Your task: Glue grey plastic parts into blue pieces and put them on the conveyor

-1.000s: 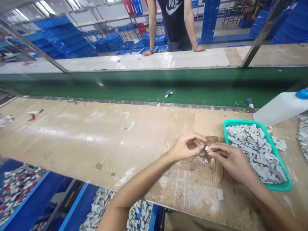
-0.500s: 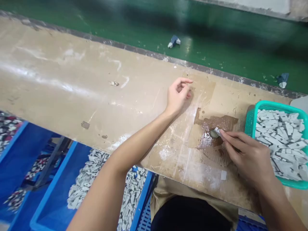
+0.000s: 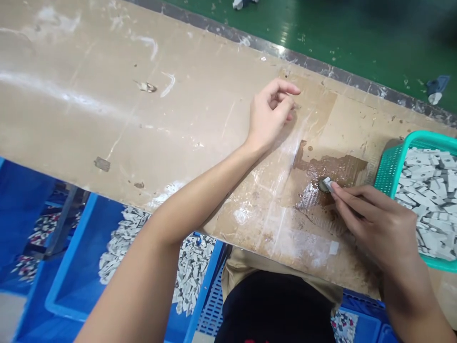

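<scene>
My right hand (image 3: 378, 219) pinches a small white piece (image 3: 327, 183) between thumb and fingertips. The piece is over a small round metal cap (image 3: 323, 186), which sits on a wet, glossy brown patch (image 3: 342, 166) of the cardboard-covered table. Whether piece and cap touch is hard to tell. My left hand (image 3: 273, 109) rests on the table farther back, fingers curled and apart, with nothing in it. A green basket (image 3: 387, 166) stands at the right, beside my right hand, filled with white-grey pieces (image 3: 428, 190).
The table (image 3: 200, 109) stretches to the left, with a small scrap (image 3: 147, 87) on it. Below its near edge are blue bins (image 3: 71, 281) holding white pieces (image 3: 194, 271). Beyond the far edge lies a green floor (image 3: 339, 38) with dropped pieces. A white square (image 3: 333, 247) lies near my right hand.
The view has shifted, so the basket appears farther right. My right hand has brought the white piece from the cap's edge more over the cap. My left hand keeps its curled pose.
</scene>
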Demonstrator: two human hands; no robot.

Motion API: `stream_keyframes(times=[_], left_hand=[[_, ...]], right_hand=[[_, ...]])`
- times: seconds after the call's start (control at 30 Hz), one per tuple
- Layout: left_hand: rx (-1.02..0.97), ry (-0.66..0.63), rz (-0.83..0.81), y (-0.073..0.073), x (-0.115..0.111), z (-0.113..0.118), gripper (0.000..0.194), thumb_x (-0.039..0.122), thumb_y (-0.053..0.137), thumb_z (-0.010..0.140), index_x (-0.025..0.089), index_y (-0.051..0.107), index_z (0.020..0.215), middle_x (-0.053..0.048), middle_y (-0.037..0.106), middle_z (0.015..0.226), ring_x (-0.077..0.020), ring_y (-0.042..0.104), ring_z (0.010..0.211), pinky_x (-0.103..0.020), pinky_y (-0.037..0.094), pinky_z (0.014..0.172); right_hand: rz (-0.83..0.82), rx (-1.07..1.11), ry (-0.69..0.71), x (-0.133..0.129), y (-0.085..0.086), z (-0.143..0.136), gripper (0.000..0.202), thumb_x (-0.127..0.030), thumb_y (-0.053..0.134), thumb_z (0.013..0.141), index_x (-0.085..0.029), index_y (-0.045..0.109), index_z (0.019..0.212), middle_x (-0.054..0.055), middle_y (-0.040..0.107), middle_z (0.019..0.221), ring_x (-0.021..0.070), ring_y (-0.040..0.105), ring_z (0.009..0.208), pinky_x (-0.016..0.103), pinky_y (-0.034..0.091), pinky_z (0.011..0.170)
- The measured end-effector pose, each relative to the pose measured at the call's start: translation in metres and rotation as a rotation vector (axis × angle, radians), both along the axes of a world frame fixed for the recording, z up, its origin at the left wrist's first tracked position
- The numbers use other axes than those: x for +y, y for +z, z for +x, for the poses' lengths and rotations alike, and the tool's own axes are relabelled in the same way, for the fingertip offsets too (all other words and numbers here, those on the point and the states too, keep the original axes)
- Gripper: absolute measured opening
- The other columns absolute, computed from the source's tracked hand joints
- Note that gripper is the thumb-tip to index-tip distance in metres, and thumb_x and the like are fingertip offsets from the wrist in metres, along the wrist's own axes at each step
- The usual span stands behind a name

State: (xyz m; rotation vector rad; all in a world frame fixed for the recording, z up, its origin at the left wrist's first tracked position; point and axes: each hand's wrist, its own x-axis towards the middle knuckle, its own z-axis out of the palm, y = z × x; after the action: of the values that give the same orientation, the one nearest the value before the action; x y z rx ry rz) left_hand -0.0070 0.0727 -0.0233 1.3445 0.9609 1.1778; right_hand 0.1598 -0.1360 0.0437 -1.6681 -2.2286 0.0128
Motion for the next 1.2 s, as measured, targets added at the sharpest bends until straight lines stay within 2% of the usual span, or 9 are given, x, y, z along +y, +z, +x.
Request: stream_keyframes(times=[0.2, 0.47, 0.63, 0.8, 0.93, 1.0, 1.07, 1.13, 1.2], left_hand=[[-0.008, 0.000, -0.012, 0.001, 0.000, 0.000, 0.006, 0.016, 0.062, 0.089, 0.021, 0.066, 0.087, 0.003, 0.056, 0.068, -0.0123, 0.067, 0.072, -0.023, 0.054, 0.069], [0.022, 0.031, -0.051, 0.006, -0.003, 0.000, 0.012, 0.010, 0.060, 0.087, 0.020, 0.065, 0.086, 0.003, 0.056, 0.067, -0.0096, 0.064, 0.066, -0.019, 0.050, 0.063], [0.088, 0.044, -0.078, 0.010, -0.005, 0.001, 0.013, 0.010, 0.057, 0.087, 0.021, 0.065, 0.088, 0.002, 0.059, 0.070, -0.0077, 0.060, 0.061, -0.018, 0.047, 0.058], [0.255, 0.006, -0.096, 0.019, 0.002, 0.010, 0.013, 0.015, 0.052, 0.090, 0.019, 0.064, 0.092, 0.000, 0.063, 0.073, -0.0090, 0.058, 0.058, -0.022, 0.049, 0.060], [0.536, -0.164, 0.187, 0.032, 0.024, 0.040, 0.021, 0.012, 0.049, 0.091, 0.016, 0.063, 0.105, -0.007, 0.072, 0.090, -0.0165, 0.068, 0.082, -0.032, 0.054, 0.083], [0.642, -0.289, 0.377, 0.039, 0.040, 0.068, 0.031, 0.006, 0.045, 0.089, 0.015, 0.063, 0.113, -0.011, 0.073, 0.107, -0.0207, 0.067, 0.103, -0.037, 0.050, 0.097], [0.710, -0.405, 0.520, 0.046, 0.054, 0.102, 0.041, 0.000, 0.042, 0.087, 0.014, 0.062, 0.120, -0.014, 0.068, 0.126, -0.0224, 0.060, 0.123, -0.038, 0.042, 0.110], [0.766, -0.482, 0.568, 0.050, 0.063, 0.138, 0.045, 0.000, 0.045, 0.087, 0.013, 0.060, 0.127, -0.015, 0.060, 0.140, -0.0227, 0.051, 0.135, -0.036, 0.034, 0.117], [0.844, -0.443, 0.480, 0.052, 0.068, 0.170, 0.040, 0.010, 0.053, 0.091, 0.009, 0.057, 0.131, -0.019, 0.057, 0.142, -0.0259, 0.049, 0.137, -0.036, 0.033, 0.118]], right_hand=[[0.009, 0.022, -0.016, -0.002, 0.000, 0.001, 0.022, -0.012, 0.068, 0.091, -0.018, 0.072, 0.112, 0.001, 0.074, 0.088, 0.0108, 0.069, 0.076, 0.021, 0.054, 0.068], [0.114, 0.175, -0.061, -0.007, 0.000, 0.002, 0.051, -0.003, 0.073, 0.083, -0.026, 0.068, 0.127, 0.002, 0.074, 0.097, 0.0138, 0.070, 0.079, 0.026, 0.057, 0.072], [0.103, 0.137, -0.031, -0.005, 0.000, 0.003, 0.040, -0.006, 0.068, 0.088, -0.024, 0.069, 0.123, 0.002, 0.074, 0.094, 0.0126, 0.070, 0.080, 0.024, 0.058, 0.076], [0.091, 0.278, -0.040, -0.004, -0.002, 0.004, 0.031, -0.009, 0.061, 0.093, -0.020, 0.069, 0.122, 0.004, 0.072, 0.092, 0.0124, 0.069, 0.077, 0.024, 0.059, 0.072], [0.078, 0.366, -0.047, -0.004, -0.007, 0.004, 0.028, -0.010, 0.052, 0.097, -0.016, 0.070, 0.118, 0.006, 0.070, 0.088, 0.0137, 0.069, 0.077, 0.026, 0.060, 0.070], [0.052, 0.359, -0.043, -0.003, -0.009, 0.004, 0.030, -0.009, 0.048, 0.098, -0.014, 0.070, 0.118, 0.007, 0.070, 0.087, 0.0143, 0.069, 0.078, 0.026, 0.061, 0.072], [0.019, 0.338, -0.021, -0.003, -0.011, 0.005, 0.033, -0.010, 0.044, 0.099, -0.011, 0.069, 0.120, 0.009, 0.069, 0.088, 0.0158, 0.069, 0.080, 0.028, 0.061, 0.075], [-0.005, 0.327, -0.007, -0.002, -0.013, 0.006, 0.034, -0.011, 0.042, 0.100, -0.009, 0.069, 0.120, 0.010, 0.069, 0.089, 0.0175, 0.068, 0.081, 0.031, 0.061, 0.075], [-0.011, 0.355, -0.022, -0.002, -0.014, 0.005, 0.033, -0.013, 0.042, 0.100, -0.010, 0.070, 0.118, 0.010, 0.067, 0.087, 0.0177, 0.067, 0.079, 0.032, 0.061, 0.074]])
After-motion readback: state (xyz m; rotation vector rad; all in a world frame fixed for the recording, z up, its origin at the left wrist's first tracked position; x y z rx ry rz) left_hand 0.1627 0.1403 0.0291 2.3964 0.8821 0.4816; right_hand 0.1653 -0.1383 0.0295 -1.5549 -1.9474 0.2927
